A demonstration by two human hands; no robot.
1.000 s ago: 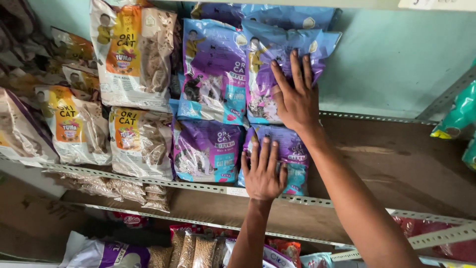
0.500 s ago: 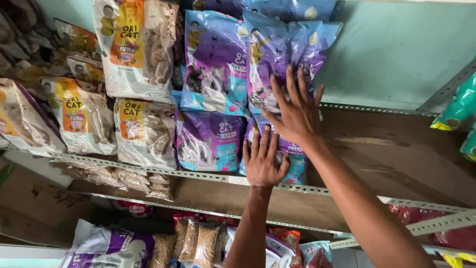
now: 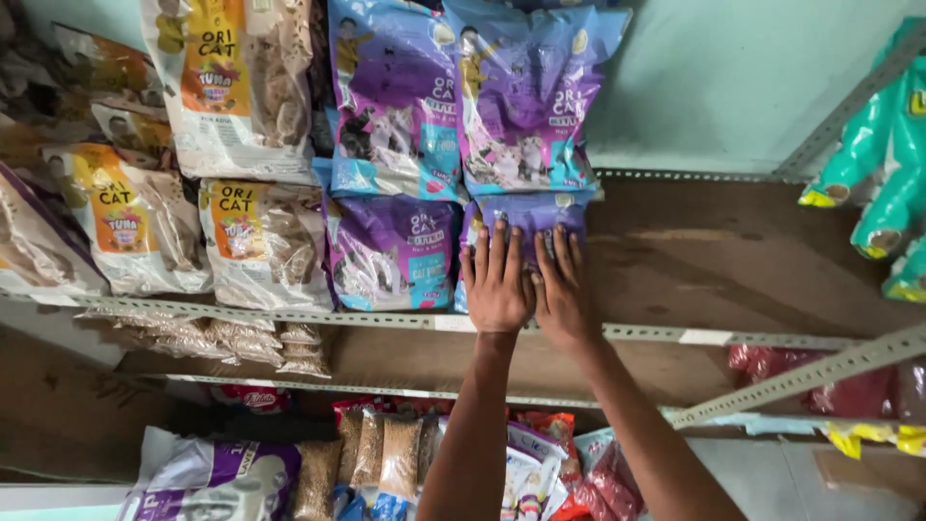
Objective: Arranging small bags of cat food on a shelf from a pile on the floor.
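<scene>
Purple pet-food bag [image 3: 526, 217] lying flat at the front of the wooden shelf [image 3: 694, 260], just beside a second purple bag [image 3: 391, 253] to its left. Left hand [image 3: 496, 280] and right hand [image 3: 561, 287] pressed side by side on its lower end, fingers spread flat, gripping nothing. Above, two larger purple bags [image 3: 473, 96]; farther left, yellow-labelled clear bags [image 3: 260, 241]; at far right, green packets [image 3: 883, 164].

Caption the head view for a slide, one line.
Left hand and right hand lie flat on a purple pet-food bag at the shelf front.
</scene>
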